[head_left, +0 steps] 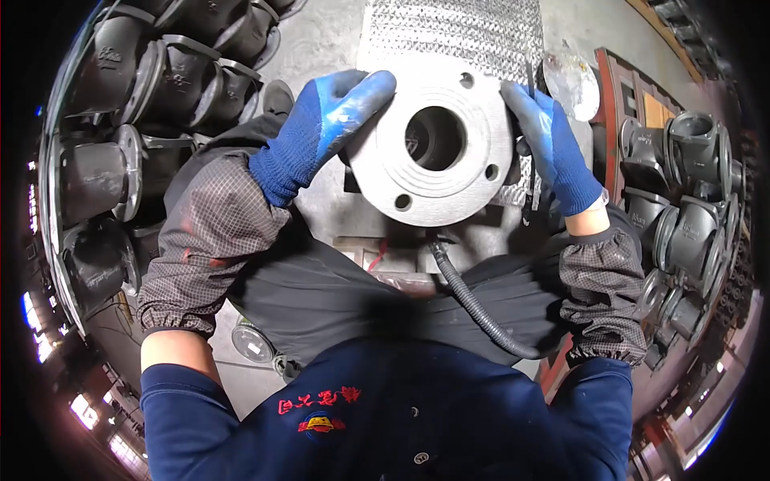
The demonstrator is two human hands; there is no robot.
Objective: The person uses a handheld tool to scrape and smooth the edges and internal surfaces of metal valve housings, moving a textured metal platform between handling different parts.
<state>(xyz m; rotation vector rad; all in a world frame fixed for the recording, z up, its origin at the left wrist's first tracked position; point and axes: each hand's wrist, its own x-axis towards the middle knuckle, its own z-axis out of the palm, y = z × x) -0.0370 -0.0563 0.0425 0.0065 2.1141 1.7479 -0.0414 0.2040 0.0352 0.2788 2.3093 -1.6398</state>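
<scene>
A flanged valve body (441,196) stands in front of me with its pale, machined round flange facing up. Bolt holes ring the flange, and its dark centre bore is open to view. My left hand (341,112), in a blue coated glove, is closed on the flange's left side. On the opposite edge rests my right hand (547,132), gloved alike, its fingers bent round the rim and partly out of sight. The flange covers most of the body beneath it.
Dark flanged castings (100,176) are stacked on my left, with several more castings (694,232) on the right. Behind the flange lies a textured grey mat (453,32). A ribbed grey hose (473,301) runs between my legs. A reddish metal frame (608,104) stands at right.
</scene>
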